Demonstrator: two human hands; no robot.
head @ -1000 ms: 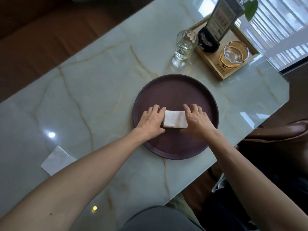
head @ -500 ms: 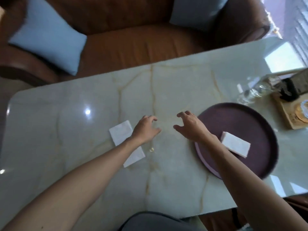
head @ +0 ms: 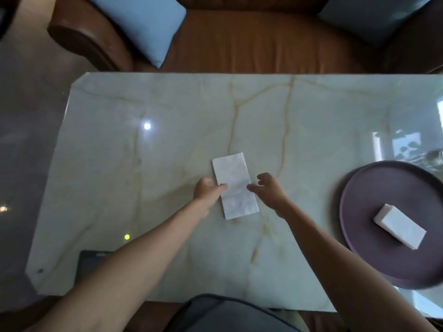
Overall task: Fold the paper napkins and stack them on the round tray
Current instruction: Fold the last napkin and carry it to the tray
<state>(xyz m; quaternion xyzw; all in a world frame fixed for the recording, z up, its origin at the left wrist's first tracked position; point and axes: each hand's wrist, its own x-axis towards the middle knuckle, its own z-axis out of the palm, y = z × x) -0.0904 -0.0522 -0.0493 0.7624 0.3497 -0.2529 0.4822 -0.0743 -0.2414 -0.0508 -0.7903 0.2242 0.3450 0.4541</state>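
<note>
A white paper napkin [head: 233,185], a long rectangle, lies flat on the marble table [head: 167,144] in front of me. My left hand [head: 206,190] pinches its left edge, thumb on top of the paper. My right hand [head: 269,189] hovers at the right edge with loosely curled fingers, its thumb tip just touching the paper. The round dark purple tray [head: 374,188] sits at the right edge of the view. On it rests a stack of folded napkins [head: 399,226], away from both hands.
A brown leather sofa [head: 251,44] with two blue cushions [head: 143,27] runs along the table's far side. A glass [head: 435,159] shows partly behind the tray. A dark flat object [head: 92,259] lies near the table's front left edge.
Both hands left the folded stack on the tray and moved left to the loose napkin. My view swung left, so the tray now sits at the right. The left hand now pinches the napkin.
</note>
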